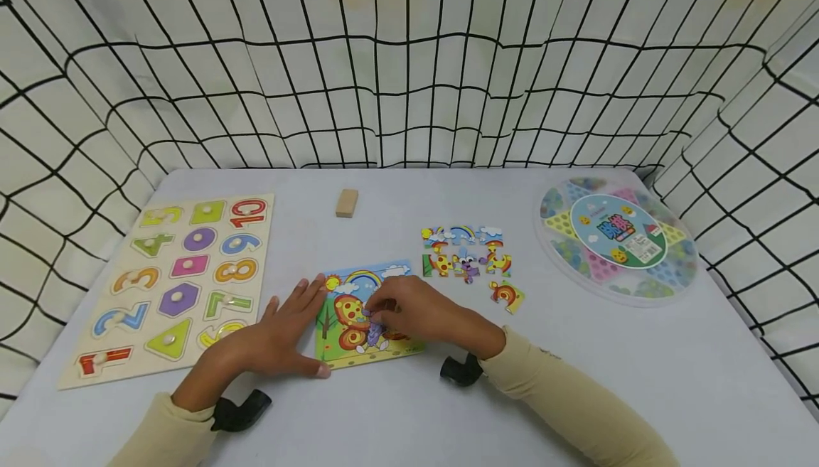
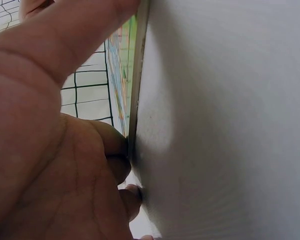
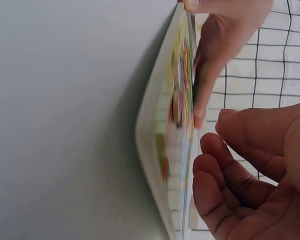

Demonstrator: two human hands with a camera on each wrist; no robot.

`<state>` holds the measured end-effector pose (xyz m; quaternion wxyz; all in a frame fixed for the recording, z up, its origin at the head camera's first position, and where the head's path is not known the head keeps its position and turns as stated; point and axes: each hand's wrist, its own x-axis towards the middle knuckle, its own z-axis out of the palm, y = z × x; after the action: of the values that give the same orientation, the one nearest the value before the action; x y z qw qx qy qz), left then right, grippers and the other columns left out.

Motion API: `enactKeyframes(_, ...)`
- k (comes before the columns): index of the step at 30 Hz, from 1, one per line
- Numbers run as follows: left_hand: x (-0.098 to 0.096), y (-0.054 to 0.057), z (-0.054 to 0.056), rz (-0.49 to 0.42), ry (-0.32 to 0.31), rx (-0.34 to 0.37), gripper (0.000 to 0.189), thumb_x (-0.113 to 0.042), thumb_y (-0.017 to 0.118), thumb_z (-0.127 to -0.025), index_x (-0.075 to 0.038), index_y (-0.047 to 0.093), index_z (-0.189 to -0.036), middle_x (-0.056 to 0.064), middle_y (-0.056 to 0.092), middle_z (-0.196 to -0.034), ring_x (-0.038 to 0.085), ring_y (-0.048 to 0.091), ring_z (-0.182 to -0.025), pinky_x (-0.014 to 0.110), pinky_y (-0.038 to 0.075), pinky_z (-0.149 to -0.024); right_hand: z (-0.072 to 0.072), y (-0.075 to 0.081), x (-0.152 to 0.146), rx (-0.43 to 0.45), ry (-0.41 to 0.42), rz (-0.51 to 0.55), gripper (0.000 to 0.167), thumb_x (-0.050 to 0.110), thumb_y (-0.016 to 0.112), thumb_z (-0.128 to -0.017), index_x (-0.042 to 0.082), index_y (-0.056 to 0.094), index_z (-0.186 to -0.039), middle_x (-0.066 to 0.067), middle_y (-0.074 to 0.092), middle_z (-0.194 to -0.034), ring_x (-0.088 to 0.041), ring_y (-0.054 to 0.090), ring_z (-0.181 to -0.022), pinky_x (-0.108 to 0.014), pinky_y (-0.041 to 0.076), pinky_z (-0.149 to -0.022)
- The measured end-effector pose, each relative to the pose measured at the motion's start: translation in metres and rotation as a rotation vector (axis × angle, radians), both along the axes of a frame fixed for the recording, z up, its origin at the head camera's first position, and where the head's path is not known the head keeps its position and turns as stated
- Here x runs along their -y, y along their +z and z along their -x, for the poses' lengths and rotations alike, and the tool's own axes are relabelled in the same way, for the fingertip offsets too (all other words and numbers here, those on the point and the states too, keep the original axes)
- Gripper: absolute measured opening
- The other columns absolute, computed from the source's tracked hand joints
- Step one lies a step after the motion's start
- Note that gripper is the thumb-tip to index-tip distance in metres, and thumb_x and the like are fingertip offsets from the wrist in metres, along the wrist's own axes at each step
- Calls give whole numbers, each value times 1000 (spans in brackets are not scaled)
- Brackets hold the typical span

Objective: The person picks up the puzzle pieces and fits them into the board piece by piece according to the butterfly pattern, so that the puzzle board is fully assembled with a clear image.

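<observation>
White tabletop (image 1: 512,403) under me, black netting (image 1: 409,42) around, left hand (image 1: 281,332) splayed against the picture puzzle (image 1: 350,314), right hand (image 1: 419,310) bent over it, grip I cannot tell

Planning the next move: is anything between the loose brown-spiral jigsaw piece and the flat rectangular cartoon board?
The right hand, over the right of the board, crosses the direct line from the spiral piece; nothing else visible does.

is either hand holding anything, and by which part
Left hand only rests against the left edge of the picture board; whether the right hand pinches anything cannot be told.
</observation>
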<state>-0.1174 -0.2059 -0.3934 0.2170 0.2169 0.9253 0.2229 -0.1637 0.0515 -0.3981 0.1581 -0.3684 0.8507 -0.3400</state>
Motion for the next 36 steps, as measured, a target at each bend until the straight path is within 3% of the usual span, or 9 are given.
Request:
enactKeyframes(6,-1,-1,0,17,2,2,120,-56,78,-73,3,12,-154,15,-3,-162,39,-7,-146,70,-2,-106,3,1,-21,8,-38,31,17,9,66,-93,8,74,-108,5,64,-97,-8,54,-84,-23,49,-70)
enactKeyframes(13,0,0,-1,18,9,-1,119,-56,78,-72,4,14,-153,16,-1,-162,40,-5,-146,71,-1,-106,6,0,-47,-50,-66,55,16,6,68,-91,6,74,-106,3,67,-97,-9,56,-81,-25,51,-70)
enactKeyframes(23,0,-5,0,21,3,-18,119,-57,78,-72,3,14,-154,13,-1,-162,38,-5,-146,70,-1,-107,11,6,-90,-55,-158,6,16,4,67,-91,6,73,-106,4,68,-96,-10,55,-80,-25,49,-68)
enactKeyframes(29,-5,0,1,17,-5,-16,119,-56,78,-73,3,13,-154,15,-1,-162,39,-4,-146,70,-1,-107,14,14,-116,-23,-116,-47,18,4,65,-91,6,72,-108,6,67,-97,-11,58,-87,-28,52,-76)
enactKeyframes(36,-2,0,0,27,8,-14,120,-56,79,-72,3,14,-154,15,0,-162,39,-4,-146,70,0,-107,14,12,-140,6,-146,-34,20,5,63,-93,6,72,-110,2,68,-101,-12,58,-89,-30,52,-75)
